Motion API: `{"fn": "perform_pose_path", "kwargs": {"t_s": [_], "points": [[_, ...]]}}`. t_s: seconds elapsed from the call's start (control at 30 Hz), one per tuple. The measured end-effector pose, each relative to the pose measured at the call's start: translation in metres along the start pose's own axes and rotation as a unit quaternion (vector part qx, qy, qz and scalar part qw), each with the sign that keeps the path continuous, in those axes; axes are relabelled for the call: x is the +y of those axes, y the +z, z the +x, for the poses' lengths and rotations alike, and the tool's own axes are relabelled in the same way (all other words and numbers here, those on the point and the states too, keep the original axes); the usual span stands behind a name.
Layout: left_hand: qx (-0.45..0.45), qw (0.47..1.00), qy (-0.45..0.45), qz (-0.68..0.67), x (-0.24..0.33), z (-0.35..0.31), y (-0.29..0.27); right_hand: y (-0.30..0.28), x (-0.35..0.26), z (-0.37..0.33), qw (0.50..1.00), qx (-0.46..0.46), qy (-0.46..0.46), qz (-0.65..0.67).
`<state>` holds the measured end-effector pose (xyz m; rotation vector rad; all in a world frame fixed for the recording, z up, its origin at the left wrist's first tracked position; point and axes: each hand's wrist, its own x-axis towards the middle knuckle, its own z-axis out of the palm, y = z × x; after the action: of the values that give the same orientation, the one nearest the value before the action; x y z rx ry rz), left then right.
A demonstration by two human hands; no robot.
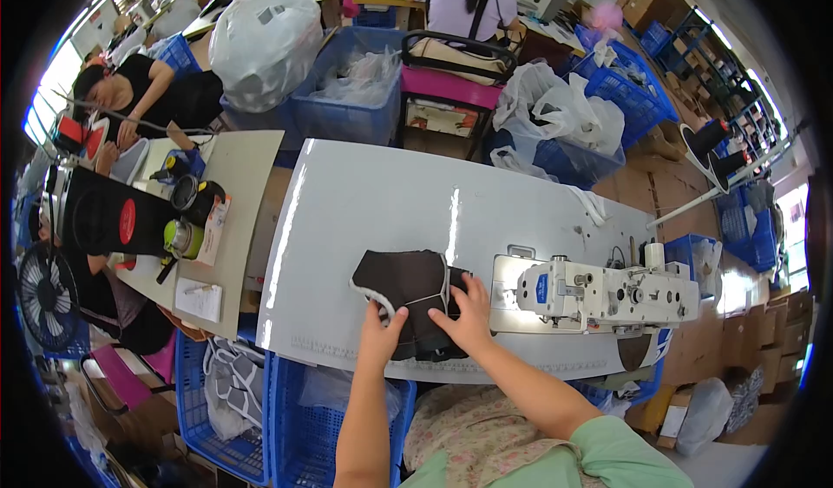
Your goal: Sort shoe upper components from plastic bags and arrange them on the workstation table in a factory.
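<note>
A dark brown fabric piece [401, 278] with a pale, fleecy-looking edge and a thin light seam lies on the white sewing table, close to its front edge. My left hand [379, 336] grips its lower left side, thumb on top and the fingers partly hidden by the pale edge. On the right side, my right hand [466, 314] holds the darker part of the same piece between thumb and fingers. To the right of that hand stands a white sewing machine [607, 290], its lit metal plate [512, 293] apart from the fabric.
Blue crates [325, 440] stand below the table's front left, one with grey-white pieces. A side table [252, 219] at left carries a green-lidded jar [180, 238] and a notepad [199, 300]. Beyond are bagged bins, a pink chair [451, 87] and co-workers. A thread stand [720, 189] rises at right.
</note>
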<state>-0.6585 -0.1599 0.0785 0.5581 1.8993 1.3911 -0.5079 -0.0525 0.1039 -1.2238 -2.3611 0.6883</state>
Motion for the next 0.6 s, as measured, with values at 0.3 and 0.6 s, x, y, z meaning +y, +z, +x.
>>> {"fn": "perform_pose_path", "kwargs": {"t_s": [0.3,0.6], "points": [[-0.045,0.986,-0.054,-0.148,0.007,-0.020,-0.025,-0.017,-0.034,0.007,0.967,-0.109,0.016,0.229],[-0.055,0.960,-0.139,-0.238,0.011,-0.037,-0.044,-0.018,-0.053,0.013,0.988,-0.114,-0.041,0.096]]}}
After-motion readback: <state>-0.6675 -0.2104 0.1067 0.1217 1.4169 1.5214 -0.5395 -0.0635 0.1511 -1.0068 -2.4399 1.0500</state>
